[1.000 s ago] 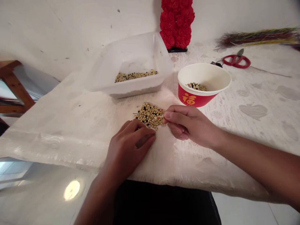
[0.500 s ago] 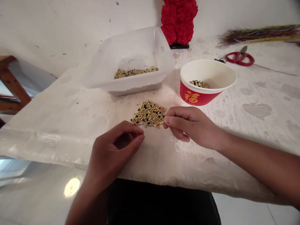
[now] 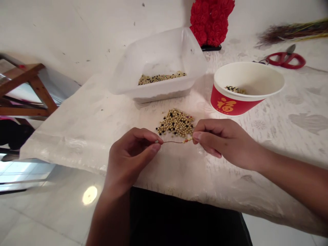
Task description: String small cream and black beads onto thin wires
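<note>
A thin dark string (image 3: 173, 141) stretches between my two hands, with a few yellow and orange beads (image 3: 186, 140) threaded near its right end. My left hand (image 3: 139, 147) pinches the left end between thumb and forefinger, and a small pale bead shows at the fingertips. The beaded end is pinched by the thumb and forefinger of my right hand (image 3: 217, 141). Just behind the string lies a loose pile of beads (image 3: 176, 123), mostly tan with some black ones.
A white plastic bin (image 3: 164, 89) with beads stands behind the pile. To its right are a red and white paper bowl (image 3: 238, 104) holding beads, red-handled scissors (image 3: 285, 60), a red rose figure (image 3: 211, 22) and a bundle of coloured strands (image 3: 294, 32). A wooden stool (image 3: 38, 89) is at left.
The view has shifted, so the table's objects appear further right. The string, earlier lying against the pile's front edge, now shows stretched in front of it, with its beads more visible.
</note>
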Available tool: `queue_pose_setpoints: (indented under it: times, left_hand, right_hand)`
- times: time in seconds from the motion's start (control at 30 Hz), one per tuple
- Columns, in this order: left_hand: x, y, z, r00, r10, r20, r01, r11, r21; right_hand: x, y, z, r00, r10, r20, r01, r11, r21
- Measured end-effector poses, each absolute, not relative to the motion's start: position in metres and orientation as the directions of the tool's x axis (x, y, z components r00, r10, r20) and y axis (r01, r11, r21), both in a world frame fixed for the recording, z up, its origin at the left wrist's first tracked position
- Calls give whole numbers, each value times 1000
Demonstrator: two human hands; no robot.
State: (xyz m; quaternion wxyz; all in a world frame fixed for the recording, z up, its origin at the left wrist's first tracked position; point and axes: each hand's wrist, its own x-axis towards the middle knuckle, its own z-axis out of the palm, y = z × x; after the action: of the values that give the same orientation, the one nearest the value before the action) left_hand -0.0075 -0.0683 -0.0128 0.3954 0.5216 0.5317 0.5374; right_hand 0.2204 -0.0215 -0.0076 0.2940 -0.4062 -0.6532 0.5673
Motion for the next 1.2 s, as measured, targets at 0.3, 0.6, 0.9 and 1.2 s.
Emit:
queue_pose_setpoints:
  times: [0.3, 0.6, 0.9, 1.2]
  left_hand:
    - [-11, -67, -15, -96, 980, 175, 168, -158, 973]
    - [-16, -64, -19, -39, 970, 238, 167, -229, 959]
    - [-20, -65, -19, 22, 973, 228, 120, -229, 966]
    - [-18, -66, -17, -7, 976, 219, 182, -215, 960]
  right_hand:
    - [219, -22, -7, -481, 875, -49, 194, 52, -980]
    - [220, -22, -7, -475, 879, -30, 183, 65, -981]
    - [220, -23, -9, -474, 880, -43, 170, 43, -984]
    - [221, -22, -10, -488, 873, -24, 142, 52, -988]
